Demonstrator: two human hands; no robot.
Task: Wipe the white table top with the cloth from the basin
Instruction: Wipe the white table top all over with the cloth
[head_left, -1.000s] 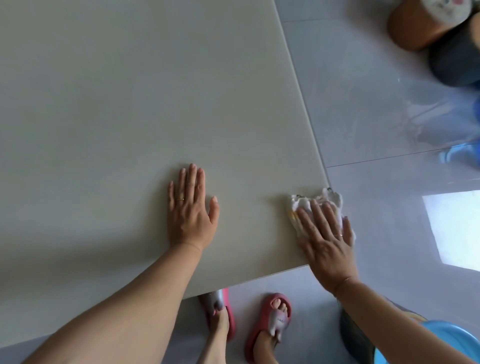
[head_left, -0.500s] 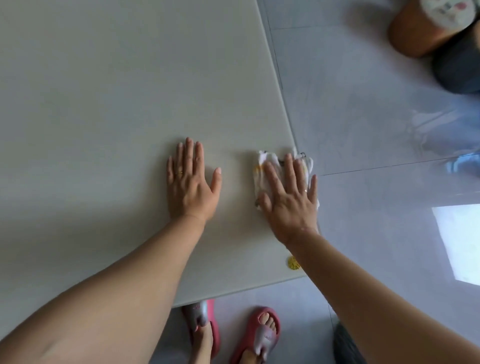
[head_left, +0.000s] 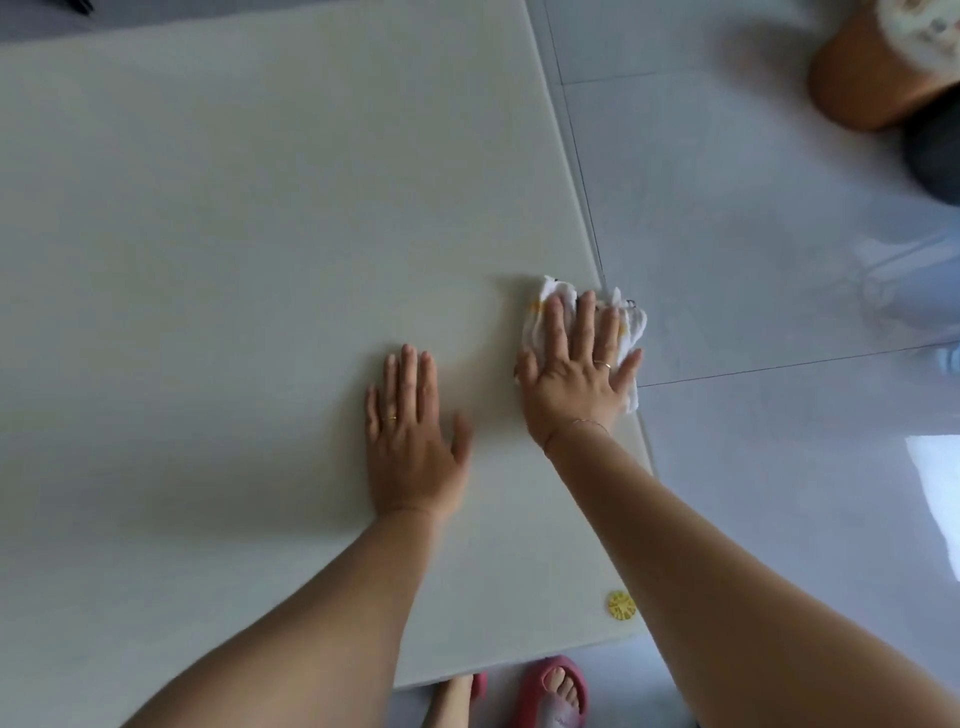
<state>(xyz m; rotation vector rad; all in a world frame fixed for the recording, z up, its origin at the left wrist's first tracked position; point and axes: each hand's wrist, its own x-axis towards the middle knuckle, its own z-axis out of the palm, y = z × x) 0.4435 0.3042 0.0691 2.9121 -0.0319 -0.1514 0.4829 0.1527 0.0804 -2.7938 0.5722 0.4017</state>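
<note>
Crumpled white, yellow-flecked cloth (head_left: 631, 325) lies under the right hand (head_left: 571, 379), fingers straight, at the table top (head_left: 234, 234)'s right edge; left hand (head_left: 410, 447) rests flat; yellow sticker (head_left: 622, 606) nearer.

Cloth (head_left: 635, 325) on table (head_left: 260, 260), right edge

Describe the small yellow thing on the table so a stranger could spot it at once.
On the white table top, follow the right edge to the corner nearest the person. Just inside it sits a round yellow sticker, the only coloured spot there, far smaller than the white cloth under the right hand.
</note>
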